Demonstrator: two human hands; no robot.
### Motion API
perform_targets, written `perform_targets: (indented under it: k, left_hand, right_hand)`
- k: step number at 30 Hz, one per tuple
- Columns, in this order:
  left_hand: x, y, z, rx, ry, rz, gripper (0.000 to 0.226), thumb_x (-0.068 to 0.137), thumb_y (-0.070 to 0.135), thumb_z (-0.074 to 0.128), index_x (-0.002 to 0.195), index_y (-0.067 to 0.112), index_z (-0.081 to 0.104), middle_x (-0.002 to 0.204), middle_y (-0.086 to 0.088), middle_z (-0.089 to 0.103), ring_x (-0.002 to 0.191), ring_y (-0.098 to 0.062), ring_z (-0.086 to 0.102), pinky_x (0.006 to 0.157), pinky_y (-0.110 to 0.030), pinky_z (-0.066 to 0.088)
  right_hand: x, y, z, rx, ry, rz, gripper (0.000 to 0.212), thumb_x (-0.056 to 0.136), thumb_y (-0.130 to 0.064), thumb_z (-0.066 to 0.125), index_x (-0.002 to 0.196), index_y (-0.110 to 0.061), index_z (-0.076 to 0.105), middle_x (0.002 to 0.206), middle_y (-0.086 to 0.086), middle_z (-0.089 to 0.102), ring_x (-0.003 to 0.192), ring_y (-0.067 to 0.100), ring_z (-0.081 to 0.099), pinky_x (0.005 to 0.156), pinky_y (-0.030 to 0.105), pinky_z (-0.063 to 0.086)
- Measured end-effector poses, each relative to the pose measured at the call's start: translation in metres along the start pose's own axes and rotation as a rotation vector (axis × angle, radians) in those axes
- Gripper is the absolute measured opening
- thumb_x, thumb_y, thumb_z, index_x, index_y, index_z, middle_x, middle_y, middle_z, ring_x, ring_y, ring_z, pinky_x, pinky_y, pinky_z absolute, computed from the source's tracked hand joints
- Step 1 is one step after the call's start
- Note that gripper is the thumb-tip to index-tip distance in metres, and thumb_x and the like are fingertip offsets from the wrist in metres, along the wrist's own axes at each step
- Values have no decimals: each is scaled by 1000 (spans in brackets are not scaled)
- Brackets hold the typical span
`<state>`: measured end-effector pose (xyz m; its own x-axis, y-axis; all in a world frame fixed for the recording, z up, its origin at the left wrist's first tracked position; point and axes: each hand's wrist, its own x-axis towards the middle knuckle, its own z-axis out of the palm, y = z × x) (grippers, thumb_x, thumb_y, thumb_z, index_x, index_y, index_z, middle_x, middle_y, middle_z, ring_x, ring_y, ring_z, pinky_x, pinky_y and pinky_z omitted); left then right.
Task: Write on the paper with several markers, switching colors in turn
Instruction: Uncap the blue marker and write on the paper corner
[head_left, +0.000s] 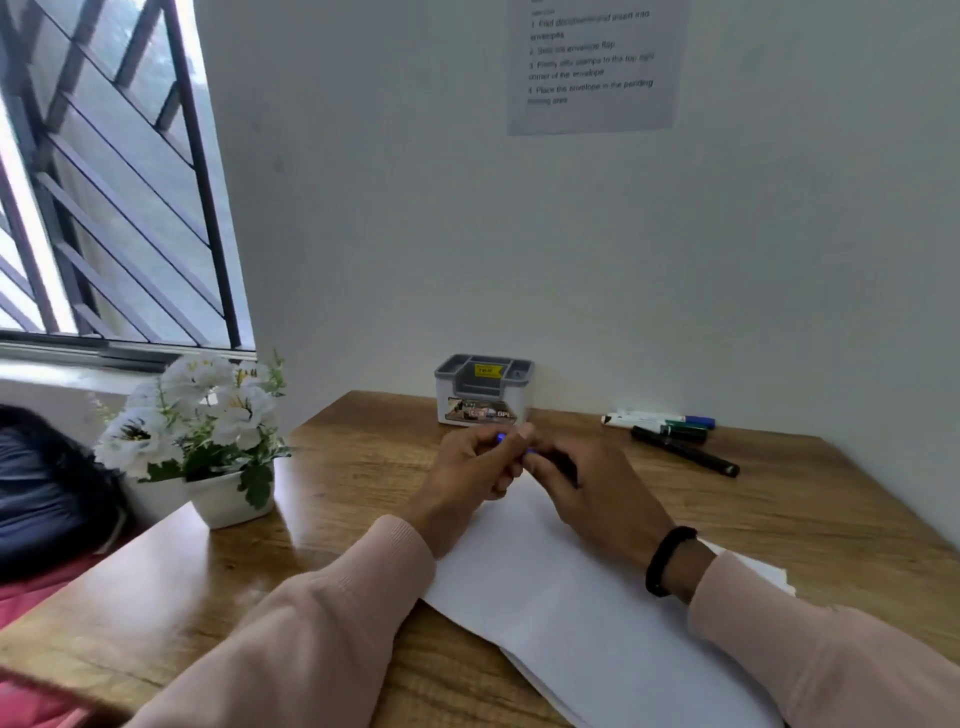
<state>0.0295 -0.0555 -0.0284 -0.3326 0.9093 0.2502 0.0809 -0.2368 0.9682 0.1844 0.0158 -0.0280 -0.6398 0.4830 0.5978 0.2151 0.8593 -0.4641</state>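
Hands meet above the paper (571, 587) — the left hand (470, 467) pinching a blue cap (500, 437), the right hand (592, 493) curled round the dark marker (558, 464), its long axis running cap-to-barrel, left to right. Spare markers (670, 428) lie nearer the right.

surf: wood desk (363, 519) | on it: paper (561, 597), markers (670, 428), organizer (483, 389), flower pot (228, 499)

Pale pink ribbed-cuff sleeves (322, 613); black band (667, 561) on right wrist.
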Motion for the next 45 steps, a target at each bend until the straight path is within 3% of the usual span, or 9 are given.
perform_targets:
  k: [12, 16, 19, 22, 27, 36, 39, 41, 45]
  left_hand:
    - [-2, 6, -18, 62, -44, 10, 40, 98, 36, 65, 91, -2, 74, 59, 1, 53, 50, -7, 41, 47, -17, 33]
    - [8, 5, -27, 133, 129, -49, 45, 105, 46, 45, 80, 13, 63, 61, 3, 53, 53, -7, 44, 50, -19, 37]
    - [20, 4, -49, -5, 296, -174, 42, 108, 40, 40, 78, 15, 55, 67, -3, 56, 53, -11, 49, 52, -24, 42]
    - [13, 8, -62, 197, 178, -167, 35, 108, 27, 35, 86, 14, 59, 71, -1, 55, 54, -9, 49, 50, -21, 39]
    - [8, -10, -58, 1063, -189, 51, 25, 96, 51, 56, 115, 41, 71, 125, 11, 68, 112, -15, 60, 94, -37, 52]
    - [0, 3, -53, 999, -280, -2, 41, 81, 62, 73, 119, 46, 71, 137, 13, 64, 123, -13, 57, 104, -41, 50]
    - [-7, 13, -57, 954, -367, -80, 49, 80, 53, 78, 126, 41, 69, 147, 8, 57, 131, -17, 50, 110, -40, 43]
    - [-11, 20, -58, 943, -412, -107, 54, 79, 49, 80, 131, 38, 66, 150, 7, 53, 134, -19, 48, 112, -39, 41]
    - [-14, 24, -56, 947, -438, -101, 54, 82, 47, 78, 133, 37, 64, 150, 7, 53, 130, -18, 48, 108, -36, 39]
  right_hand:
    - [-9, -13, 15, 196, 36, 315, 60, 100, -52, 59, 60, -8, 69, 47, -14, 57, 45, 3, 47, 55, 22, 38]
    - [-8, -15, 13, 260, -80, 433, 57, 103, -58, 47, 80, -17, 79, 56, -6, 61, 44, 2, 48, 51, 19, 38]
    - [-9, -13, 11, 391, -161, 497, 24, 104, -48, 54, 104, -27, 66, 62, 0, 64, 41, 6, 43, 40, 19, 34]
    - [-8, -7, 8, 523, -151, 537, 18, 104, -37, 59, 104, -22, 50, 67, 5, 65, 42, 10, 36, 41, 23, 30]
    - [-12, -7, 1, 570, -185, 465, 7, 107, -16, 55, 112, -20, 57, 80, 11, 72, 51, 16, 45, 47, 29, 42]
    - [-40, 18, -47, 697, -202, 555, 44, 103, 7, 33, 108, 1, 77, 98, 32, 74, 62, 23, 56, 59, 37, 54]
    - [-43, 22, -51, 563, -199, 507, 35, 104, 8, 42, 107, -6, 74, 101, 25, 79, 65, 27, 62, 66, 44, 55]
    - [-45, 12, -52, 383, -170, 393, 3, 99, -10, 67, 99, -11, 70, 90, 18, 81, 69, 44, 68, 67, 45, 57]
    - [-36, -36, -45, 396, -75, 244, 49, 91, -50, 59, 87, -1, 64, 66, 19, 71, 59, 30, 68, 67, 54, 59]
